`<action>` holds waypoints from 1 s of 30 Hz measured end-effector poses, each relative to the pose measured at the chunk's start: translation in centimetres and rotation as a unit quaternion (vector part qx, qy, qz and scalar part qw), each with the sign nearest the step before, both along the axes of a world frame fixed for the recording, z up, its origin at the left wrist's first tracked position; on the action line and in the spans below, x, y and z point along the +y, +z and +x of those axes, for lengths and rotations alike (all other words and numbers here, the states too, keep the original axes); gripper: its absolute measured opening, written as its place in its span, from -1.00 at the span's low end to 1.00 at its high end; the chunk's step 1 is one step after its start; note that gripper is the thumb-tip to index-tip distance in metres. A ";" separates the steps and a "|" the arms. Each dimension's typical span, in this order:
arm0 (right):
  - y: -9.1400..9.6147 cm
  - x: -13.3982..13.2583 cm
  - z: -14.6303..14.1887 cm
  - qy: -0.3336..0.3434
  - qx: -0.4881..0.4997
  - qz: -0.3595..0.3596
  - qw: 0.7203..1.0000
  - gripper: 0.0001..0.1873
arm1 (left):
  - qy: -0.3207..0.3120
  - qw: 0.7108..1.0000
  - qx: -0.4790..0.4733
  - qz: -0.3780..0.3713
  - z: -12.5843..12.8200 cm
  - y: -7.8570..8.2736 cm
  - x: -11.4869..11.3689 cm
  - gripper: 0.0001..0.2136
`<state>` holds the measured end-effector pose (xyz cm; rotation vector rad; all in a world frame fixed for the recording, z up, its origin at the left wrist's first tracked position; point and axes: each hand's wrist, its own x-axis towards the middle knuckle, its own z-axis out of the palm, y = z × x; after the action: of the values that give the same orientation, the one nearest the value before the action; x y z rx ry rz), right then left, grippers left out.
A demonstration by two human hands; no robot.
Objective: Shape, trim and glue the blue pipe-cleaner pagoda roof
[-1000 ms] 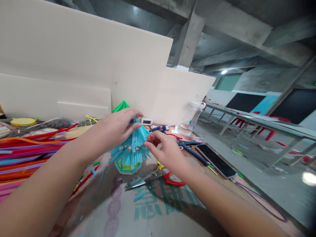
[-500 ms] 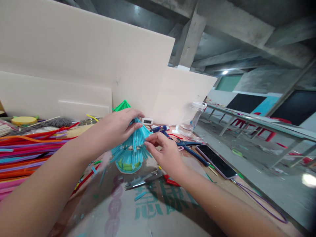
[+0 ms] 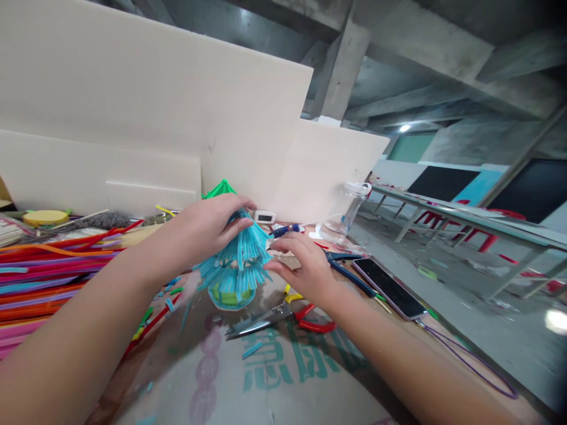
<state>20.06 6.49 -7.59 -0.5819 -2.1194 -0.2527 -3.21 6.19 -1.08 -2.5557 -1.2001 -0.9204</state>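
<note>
A tiered craft of light blue pipe cleaners (image 3: 250,251), shaped like a fringed cone, stands upright on a round green base (image 3: 231,296) with a blue rim. My left hand (image 3: 215,221) is closed around its upper part, hiding the tip. At its right side is my right hand (image 3: 305,265), thumb and fingers apart with nothing visible between them. Whether its fingertips touch the fringe I cannot tell. In front of the craft lie scissors (image 3: 261,321) with one yellow and one red handle. Beside them is a short blue pipe cleaner scrap (image 3: 252,350).
Colourful pipe cleaners (image 3: 48,277) cover the left side. Behind the craft are a green pointed piece (image 3: 221,189), a small digital timer (image 3: 264,217) and white boards (image 3: 155,106). To the right lie a blue glue gun (image 3: 287,230), pliers (image 3: 352,274), a phone (image 3: 390,288) and a clear jug (image 3: 348,209).
My right hand has shifted slightly right and its fingers have spread from a pinch at the fringe. More of the scissors' handles now shows. My left hand stays on the craft.
</note>
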 end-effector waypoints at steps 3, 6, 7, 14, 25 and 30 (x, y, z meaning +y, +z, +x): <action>-0.5 0.4 0.0 -0.002 -0.033 0.035 0.999 -0.78 | -0.005 1.000 0.002 -0.002 0.0 -0.1 0.1 -0.66; -0.5 0.2 -0.2 -0.008 -0.037 0.047 0.998 -0.84 | -0.007 1.000 -0.004 -0.007 0.1 0.0 0.0 -0.67; -0.5 0.1 -0.3 -0.009 -0.038 0.049 0.998 -0.86 | -0.010 1.000 -0.008 -0.008 0.1 0.0 -0.1 -0.67; -0.4 -0.4 -0.6 -0.021 -0.047 0.074 0.996 -0.90 | -0.055 0.998 0.000 -0.033 1.2 -0.3 -1.1 -0.83; -0.5 -0.2 -0.6 -0.030 -0.033 0.055 0.997 -0.94 | 0.002 0.999 -0.008 0.035 3.2 -1.5 -1.3 -0.84; -0.7 -0.2 -0.6 -0.038 -0.046 0.070 0.996 -0.91 | -0.002 0.999 0.003 0.037 2.9 -1.5 -1.0 -0.85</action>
<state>19.44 6.31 -8.28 -0.5775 -2.1488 -0.4749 -0.26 5.17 -2.55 -2.5011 -1.1382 -0.9391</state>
